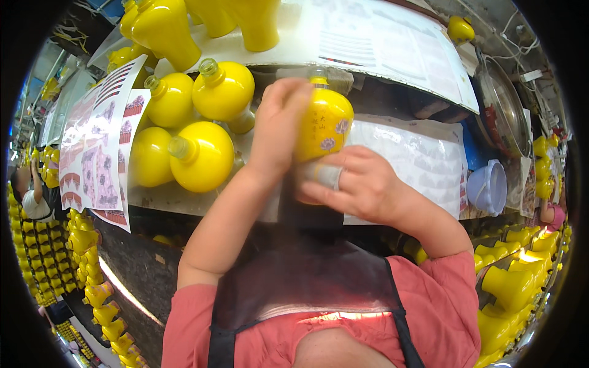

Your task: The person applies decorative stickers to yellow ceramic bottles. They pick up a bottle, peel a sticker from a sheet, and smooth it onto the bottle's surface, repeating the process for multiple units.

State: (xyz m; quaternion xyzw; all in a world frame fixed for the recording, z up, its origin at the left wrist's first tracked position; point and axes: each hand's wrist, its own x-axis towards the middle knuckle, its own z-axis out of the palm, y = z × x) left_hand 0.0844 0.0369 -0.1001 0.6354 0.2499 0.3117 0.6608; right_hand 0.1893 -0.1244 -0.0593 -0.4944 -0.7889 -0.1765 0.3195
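Observation:
In front of my chest a yellow glazed bottle [325,126] stands nearly upright, with a clear neck and a decal of purple flowers and red lettering on its face. My right hand [365,184] grips its lower part, and a pale wrap [325,176] shows around one of its fingers. Against the bottle's upper left side is my left hand [276,116]; its fingers are smeared by motion and partly hidden. To the left of my left forearm several plain yellow bottles [202,156] sit in a group, their clear necks tilted toward the upper left.
Printed decal sheets [98,141] hang at the bench's left edge. Another sheet [405,165] lies to the right under a clear film. A raised white shelf [294,37] carries yellow bottles and sheets. A lilac bucket [488,187] and a metal basin [503,104] stand at the right.

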